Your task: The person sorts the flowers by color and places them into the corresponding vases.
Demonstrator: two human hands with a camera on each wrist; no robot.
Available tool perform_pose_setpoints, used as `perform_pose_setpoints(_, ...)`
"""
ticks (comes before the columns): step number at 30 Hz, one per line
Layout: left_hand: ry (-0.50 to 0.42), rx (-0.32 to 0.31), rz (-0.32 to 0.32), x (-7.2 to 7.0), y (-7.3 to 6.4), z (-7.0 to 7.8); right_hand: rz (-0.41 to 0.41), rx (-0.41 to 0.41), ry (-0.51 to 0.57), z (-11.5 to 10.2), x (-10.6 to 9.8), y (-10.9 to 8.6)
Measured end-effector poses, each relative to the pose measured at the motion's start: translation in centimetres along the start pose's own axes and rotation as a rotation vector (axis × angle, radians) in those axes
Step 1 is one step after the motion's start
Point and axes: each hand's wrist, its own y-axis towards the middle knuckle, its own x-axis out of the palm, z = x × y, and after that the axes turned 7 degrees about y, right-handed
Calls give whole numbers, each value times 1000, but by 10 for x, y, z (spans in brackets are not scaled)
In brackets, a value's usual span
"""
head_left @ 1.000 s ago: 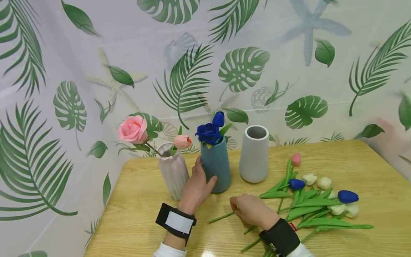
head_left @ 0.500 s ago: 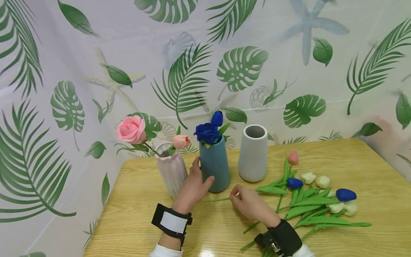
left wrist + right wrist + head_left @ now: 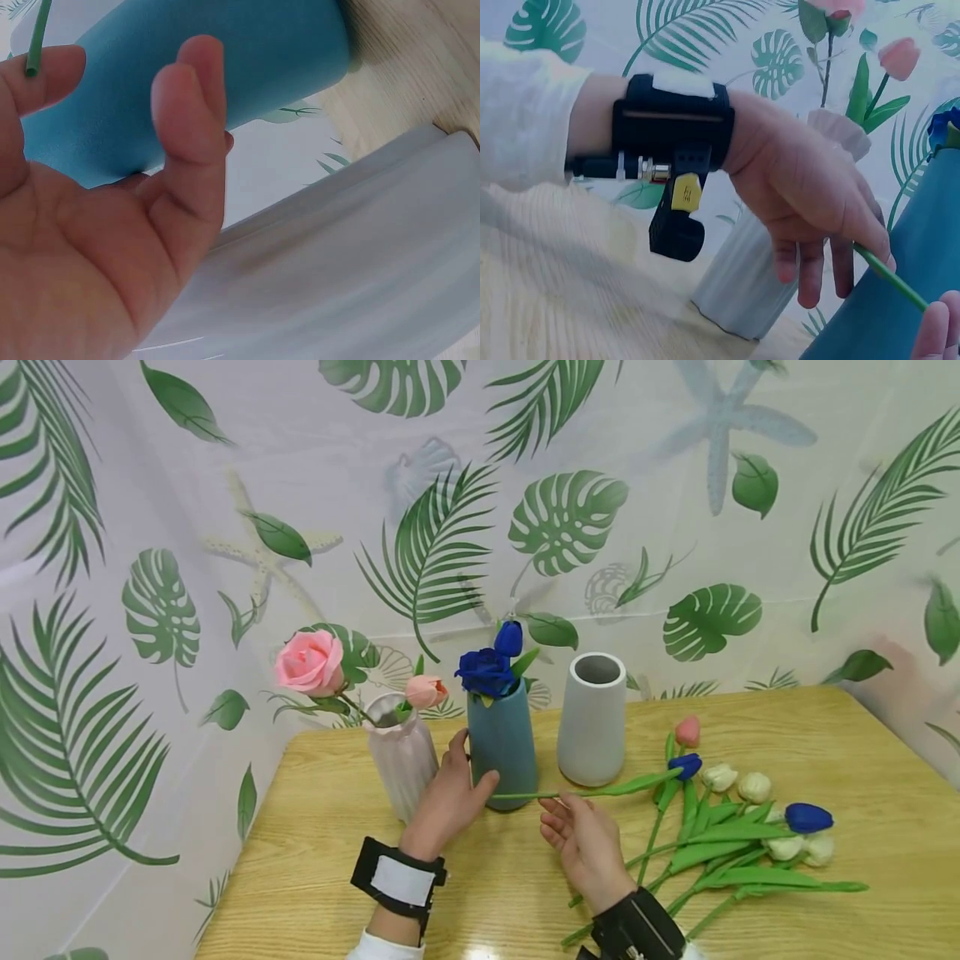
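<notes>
My right hand [image 3: 588,852] pinches the green stem of a blue tulip [image 3: 685,766], held nearly level in front of the vases. The right fingertips [image 3: 934,330] show at the corner of the right wrist view. The stem's cut end [image 3: 31,71] lies by my left thumb. My left hand [image 3: 450,797] holds the lower left side of the blue vase [image 3: 504,743], thumb in front and a finger behind. This vase bears a blue rose [image 3: 486,672] and another blue tulip [image 3: 509,638]. The remaining left fingers [image 3: 191,112] stand bent beside it.
Left of the blue vase stands a ribbed pale pink vase [image 3: 401,764] with a pink rose [image 3: 310,662] and a pink tulip [image 3: 427,692]. A white vase [image 3: 592,727] stands on the right. Several tulips [image 3: 738,852] lie on the wooden table [image 3: 847,760].
My right hand has lifted the blue tulip off the pile and turned, showing its palm side. The stem has risen towards the blue vase. My left hand stays at that vase.
</notes>
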Motion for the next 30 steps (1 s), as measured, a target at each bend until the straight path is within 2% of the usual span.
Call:
perform_pose_setpoints(4, -9, 5, -3, -1, 0, 0, 28, 22, 16, -2, -4, 0)
perform_pose_setpoints(13, -22, 17, -1, -5, 0, -1, 93, 1, -1, -4, -6, 3)
perform_pose_setpoints(16, -27, 13, 2, -5, 0, -2, 90, -21, -15, -7, -6, 2)
perform_pose_setpoints(23, -9, 34, 8, -3, 2, -2, 25, -58, -2, -23, 0, -9)
perform_pose_setpoints(30, -1, 70, 43, -1, 2, -3, -71, -173, 69, -36, 11, -22)
